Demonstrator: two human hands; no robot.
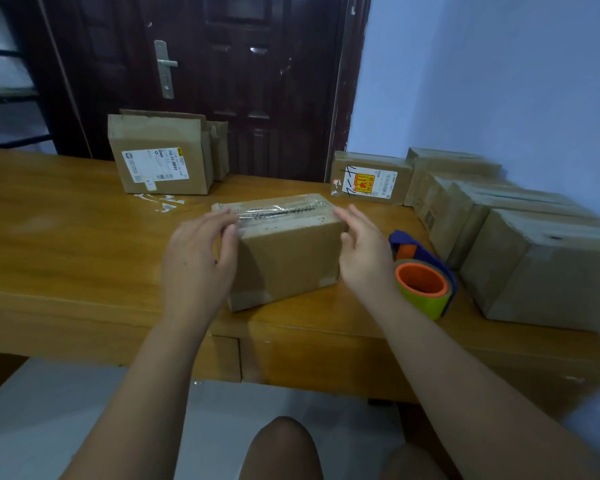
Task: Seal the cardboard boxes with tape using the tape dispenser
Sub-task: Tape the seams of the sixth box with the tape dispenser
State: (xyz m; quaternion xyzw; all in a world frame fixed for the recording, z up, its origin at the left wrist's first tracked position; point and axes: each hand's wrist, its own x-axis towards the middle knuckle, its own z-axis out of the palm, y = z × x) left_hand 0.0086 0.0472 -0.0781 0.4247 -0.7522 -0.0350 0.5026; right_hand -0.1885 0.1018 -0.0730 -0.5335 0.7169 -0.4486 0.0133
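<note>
A small cardboard box [288, 258] stands near the front edge of the wooden table [66, 237], with a strip of clear tape along its closed top seam. My left hand [198, 261] lies against the box's left end, its fingers straight and reaching onto the top edge. My right hand [364, 251] is at the box's right end with its fingers spread and relaxed. The tape dispenser [423, 275], blue with an orange core and a yellowish roll, lies on the table just right of my right hand. Neither hand holds it.
An open-flapped box with a white label [160, 161] stands at the back of the table. A labelled box [371, 178] and a row of several closed boxes [534, 244] fill the right side. A dark door [222, 81] is behind the table. My knees show below.
</note>
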